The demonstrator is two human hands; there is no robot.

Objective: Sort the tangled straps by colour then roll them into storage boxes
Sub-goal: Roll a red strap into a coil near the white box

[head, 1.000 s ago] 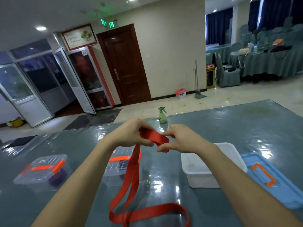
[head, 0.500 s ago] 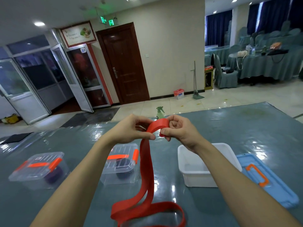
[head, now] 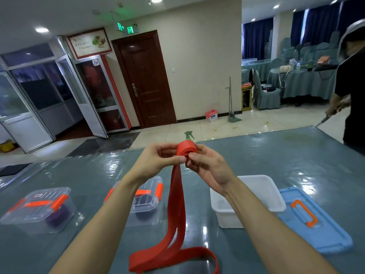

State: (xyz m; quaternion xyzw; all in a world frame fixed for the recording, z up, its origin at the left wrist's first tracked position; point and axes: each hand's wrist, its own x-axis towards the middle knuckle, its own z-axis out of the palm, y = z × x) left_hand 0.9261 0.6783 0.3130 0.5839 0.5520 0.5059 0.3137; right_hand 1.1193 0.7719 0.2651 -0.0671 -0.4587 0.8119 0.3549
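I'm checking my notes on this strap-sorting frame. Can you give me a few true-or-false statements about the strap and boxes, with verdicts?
1. The left hand and the right hand both pinch the rolled end of the red strap. True.
2. The strap is fully rolled. False: most of it hangs down onto the table.
3. The white tub is covered. False: it is open, and the blue lid lies beside it.
4. Both clear boxes are closed. True.

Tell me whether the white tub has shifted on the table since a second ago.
No. The white tub sits where it did, its right side close against the left edge of the blue lid, just as before.
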